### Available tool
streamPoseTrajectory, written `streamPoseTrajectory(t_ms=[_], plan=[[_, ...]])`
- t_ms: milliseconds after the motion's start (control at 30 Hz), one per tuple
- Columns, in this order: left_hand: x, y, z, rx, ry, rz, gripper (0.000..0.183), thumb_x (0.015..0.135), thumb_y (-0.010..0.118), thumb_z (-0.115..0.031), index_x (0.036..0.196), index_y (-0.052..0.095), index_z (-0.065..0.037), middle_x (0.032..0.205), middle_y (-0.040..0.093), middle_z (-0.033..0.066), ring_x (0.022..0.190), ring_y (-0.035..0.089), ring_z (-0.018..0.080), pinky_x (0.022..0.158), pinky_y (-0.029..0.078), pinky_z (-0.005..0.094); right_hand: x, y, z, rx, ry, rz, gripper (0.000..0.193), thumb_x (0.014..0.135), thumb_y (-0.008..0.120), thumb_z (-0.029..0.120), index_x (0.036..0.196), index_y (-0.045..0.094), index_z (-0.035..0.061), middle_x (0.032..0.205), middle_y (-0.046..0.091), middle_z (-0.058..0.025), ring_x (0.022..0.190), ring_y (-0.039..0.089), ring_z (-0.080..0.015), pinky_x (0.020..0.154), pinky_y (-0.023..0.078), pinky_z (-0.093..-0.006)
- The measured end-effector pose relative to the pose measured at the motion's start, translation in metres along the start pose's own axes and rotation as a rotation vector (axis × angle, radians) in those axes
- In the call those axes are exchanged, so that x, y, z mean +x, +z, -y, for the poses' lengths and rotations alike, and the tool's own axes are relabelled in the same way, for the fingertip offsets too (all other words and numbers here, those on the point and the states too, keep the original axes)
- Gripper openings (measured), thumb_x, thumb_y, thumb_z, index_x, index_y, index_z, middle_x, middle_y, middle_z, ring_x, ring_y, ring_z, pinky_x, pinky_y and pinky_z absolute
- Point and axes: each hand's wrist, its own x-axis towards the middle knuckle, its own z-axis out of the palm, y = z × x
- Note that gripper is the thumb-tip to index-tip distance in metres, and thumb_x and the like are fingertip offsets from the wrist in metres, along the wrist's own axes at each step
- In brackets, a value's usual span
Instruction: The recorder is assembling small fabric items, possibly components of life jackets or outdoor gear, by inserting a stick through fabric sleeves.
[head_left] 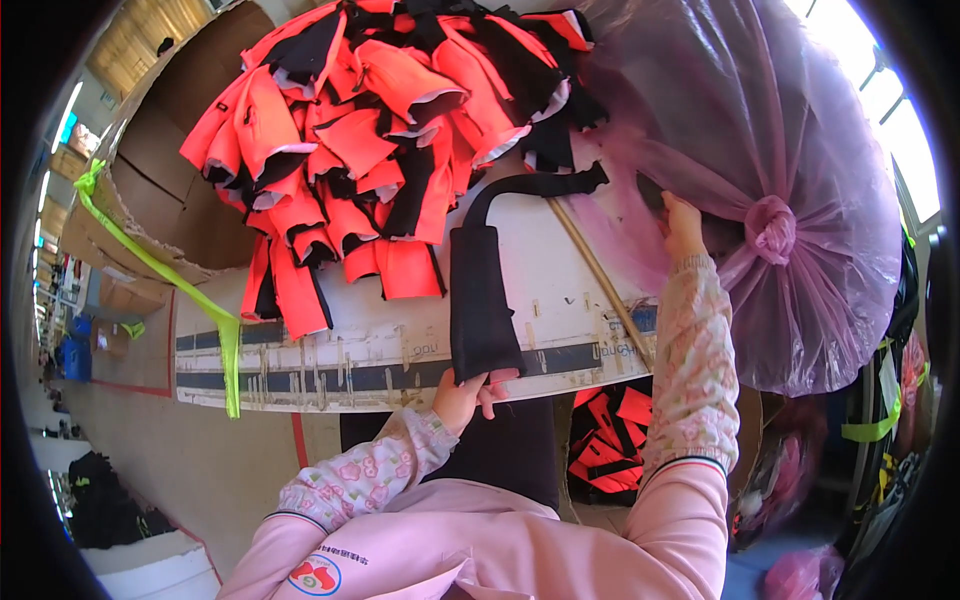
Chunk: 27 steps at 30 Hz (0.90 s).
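Far left: a large open cardboard box (190, 120), torn along its rim, with a yellow-green strap (160, 250) running from it down over the near edge of the white table (385, 350). Next, a loose heap of bright orange-and-black fabric pieces (365, 130), several showing open ends and pale linings. Left hand (460, 402) at the table's near edge, closed on the lower end of a black fabric piece (484, 300) (a bit of pink shows at that end). This piece lies flat just right of the heap; its narrow black tail curves up and rightward. Under the tail's end, a thin wooden stick (605, 280) slants toward the near edge. Below table level, more orange and black pieces (610, 440). Right hand (684, 228) raised at the loose film of a big pinkish-purple plastic bag (835, 130), fingers bent; cannot tell whether they pinch anything. Bag bulges, knotted, at far right.
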Motion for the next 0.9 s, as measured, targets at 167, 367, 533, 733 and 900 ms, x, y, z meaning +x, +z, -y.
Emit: streamPoseTrajectory(t_ms=[167,367,533,733,900], plan=[[0.007,0.003,-0.002,-0.006,0.000,0.047,0.026,0.094,0.045,-0.020,0.099,0.057,0.003,0.080,0.063,0.0154,0.045,0.053,0.0154,0.057,0.051,0.0296,-0.076,-0.001,0.009,0.384,-0.086,-0.093,0.017,0.083,0.064,0.012,0.097,0.060,0.0040,0.079,0.056,-0.0012,0.072,0.053,-0.0123,0.063,0.050,-0.0266],[0.006,0.001,-0.001,0.043,0.040,0.035,0.028,0.094,0.044,-0.021,0.097,0.061,0.002,0.077,0.064,0.0126,0.044,0.052,0.0137,0.057,0.048,0.0278,-0.057,-0.025,-0.003,0.001,-0.147,0.034,0.020,0.083,0.063,0.013,0.100,0.062,0.0043,0.086,0.059,0.0003,0.076,0.054,-0.0087,0.071,0.046,-0.0229],[0.009,-0.005,0.010,-0.009,0.062,0.060,0.027,0.094,0.045,-0.021,0.099,0.059,0.002,0.080,0.065,0.0131,0.046,0.053,0.0144,0.056,0.048,0.0281,0.007,-0.032,-0.022,-0.030,-0.053,0.161,0.030,0.084,0.061,0.014,0.113,0.059,0.0039,0.098,0.060,-0.0027,0.087,0.055,-0.0115,0.078,0.043,-0.0233],[0.000,0.000,0.003,0.030,0.039,0.036,0.028,0.094,0.045,-0.020,0.100,0.059,0.003,0.085,0.066,0.0139,0.048,0.056,0.0159,0.056,0.048,0.0289,-0.005,-0.009,-0.011,0.180,-0.167,-0.004,0.030,0.083,0.064,0.016,0.111,0.060,0.0039,0.102,0.060,-0.0040,0.090,0.055,-0.0142,0.080,0.043,-0.0272],[0.003,-0.005,0.003,0.070,0.015,0.102,0.029,0.094,0.044,-0.022,0.108,0.055,0.001,0.104,0.062,0.0192,0.065,0.061,0.0196,0.046,0.048,0.0253,-0.104,-0.007,0.022,0.529,-0.250,-0.195,0.013,0.085,0.061,0.011,0.093,0.057,0.0013,0.085,0.056,-0.0046,0.074,0.056,-0.0158,0.063,0.053,-0.0324]])
